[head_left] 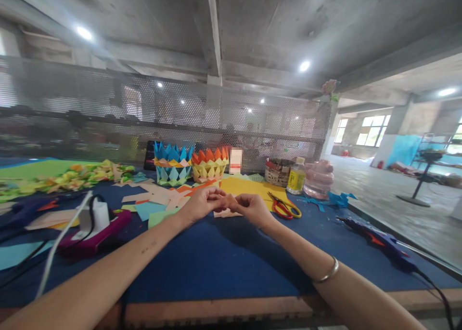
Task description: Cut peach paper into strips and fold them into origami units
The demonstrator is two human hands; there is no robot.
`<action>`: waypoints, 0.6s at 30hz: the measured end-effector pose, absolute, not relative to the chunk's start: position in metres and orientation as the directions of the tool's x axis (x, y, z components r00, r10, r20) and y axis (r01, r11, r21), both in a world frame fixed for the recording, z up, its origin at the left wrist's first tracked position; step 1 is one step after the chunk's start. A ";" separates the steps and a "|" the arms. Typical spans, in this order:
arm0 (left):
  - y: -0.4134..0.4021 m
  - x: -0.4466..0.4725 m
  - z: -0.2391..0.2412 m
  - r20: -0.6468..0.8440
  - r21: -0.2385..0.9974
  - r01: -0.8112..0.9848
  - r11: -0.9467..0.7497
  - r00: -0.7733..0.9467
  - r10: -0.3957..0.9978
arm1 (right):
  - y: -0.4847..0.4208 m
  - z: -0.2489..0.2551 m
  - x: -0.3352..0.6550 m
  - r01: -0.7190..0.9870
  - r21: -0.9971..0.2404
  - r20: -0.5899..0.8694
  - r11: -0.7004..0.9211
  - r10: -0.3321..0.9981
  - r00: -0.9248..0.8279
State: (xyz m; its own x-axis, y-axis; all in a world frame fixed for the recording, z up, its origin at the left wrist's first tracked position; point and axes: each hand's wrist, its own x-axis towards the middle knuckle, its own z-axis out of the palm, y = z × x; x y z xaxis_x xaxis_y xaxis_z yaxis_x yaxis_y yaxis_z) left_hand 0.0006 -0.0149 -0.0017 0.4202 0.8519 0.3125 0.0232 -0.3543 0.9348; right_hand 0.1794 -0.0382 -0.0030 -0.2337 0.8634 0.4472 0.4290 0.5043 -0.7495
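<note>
My left hand and my right hand meet above the blue table, fingers pinched together on a small piece of pale peach paper that shows just under them. A silver bangle sits on my right wrist. Loose paper scraps lie just left of my hands. Behind them stand a blue folded-paper basket and an orange and yellow one. A yellow sheet lies beyond my right hand.
Red-handled scissors lie on the yellow sheet. A magenta power strip with a white plug and cables sits at the left. A woven basket, a bottle and a pink jar stand at the back right. A glue gun lies at the right edge.
</note>
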 end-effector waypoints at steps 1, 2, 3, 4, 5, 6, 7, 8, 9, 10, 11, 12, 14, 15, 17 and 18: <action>-0.015 0.001 -0.002 0.316 0.936 0.012 -0.352 0.410 0.855 | -0.038 -0.004 0.179 0.438 -0.742 0.450 0.507 0.862 -0.235; -0.015 0.001 -0.002 0.323 0.935 0.007 -0.355 0.401 0.857 | -0.038 -0.004 0.179 0.444 -0.734 0.456 0.513 0.858 -0.238; -0.015 0.001 -0.001 0.330 0.932 0.007 -0.362 0.390 0.859 | -0.038 -0.004 0.179 0.447 -0.726 0.463 0.522 0.852 -0.243; -0.016 0.002 -0.001 0.338 0.929 0.012 -0.370 0.376 0.862 | -0.038 -0.004 0.179 0.446 -0.719 0.474 0.533 0.846 -0.246; -0.017 0.002 0.000 0.346 0.926 0.019 -0.377 0.361 0.866 | -0.038 -0.004 0.179 0.445 -0.712 0.489 0.543 0.839 -0.240; -0.018 0.002 0.001 0.350 0.924 0.025 -0.381 0.348 0.870 | -0.038 -0.003 0.179 0.447 -0.704 0.509 0.551 0.832 -0.223; -0.019 0.002 0.001 0.351 0.924 0.027 -0.381 0.337 0.874 | -0.038 -0.003 0.179 0.456 -0.694 0.532 0.558 0.823 -0.198; -0.020 0.002 0.002 0.348 0.926 0.028 -0.377 0.327 0.879 | -0.038 -0.002 0.179 0.468 -0.681 0.556 0.563 0.814 -0.171; -0.020 0.001 0.002 0.344 0.928 0.027 -0.371 0.318 0.884 | -0.038 -0.002 0.179 0.483 -0.666 0.579 0.568 0.802 -0.145; -0.020 0.001 0.002 0.341 0.930 0.024 -0.366 0.312 0.887 | -0.038 -0.001 0.179 0.498 -0.649 0.600 0.575 0.789 -0.129; -0.020 0.001 0.002 0.340 0.931 0.019 -0.364 0.310 0.888 | -0.038 -0.001 0.180 0.509 -0.632 0.617 0.584 0.777 -0.126; -0.019 0.001 0.002 0.341 0.932 0.013 -0.362 0.311 0.887 | -0.038 -0.001 0.180 0.514 -0.618 0.627 0.595 0.767 -0.133; -0.018 0.002 0.000 0.341 0.933 -0.003 -0.359 0.323 0.883 | -0.038 -0.002 0.180 0.525 -0.592 0.637 0.612 0.754 -0.161; -0.017 0.002 -0.001 0.337 0.936 -0.012 -0.353 0.333 0.881 | -0.038 -0.002 0.180 0.532 -0.581 0.637 0.616 0.751 -0.174; -0.015 0.002 -0.003 0.322 0.942 -0.024 -0.336 0.351 0.879 | -0.038 -0.003 0.180 0.544 -0.570 0.635 0.616 0.750 -0.186; -0.015 0.002 -0.003 0.319 0.943 -0.028 -0.331 0.357 0.878 | -0.038 -0.003 0.180 0.545 -0.570 0.634 0.615 0.751 -0.184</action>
State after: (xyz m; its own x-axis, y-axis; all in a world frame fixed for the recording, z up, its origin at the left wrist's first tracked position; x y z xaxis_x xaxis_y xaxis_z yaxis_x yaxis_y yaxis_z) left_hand 0.0019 -0.0149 -0.0035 0.3569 0.8781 0.3187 -0.0279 -0.3310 0.9432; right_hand 0.1796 -0.0376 -0.0030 -0.1844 0.7514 0.6335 0.5451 0.6145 -0.5702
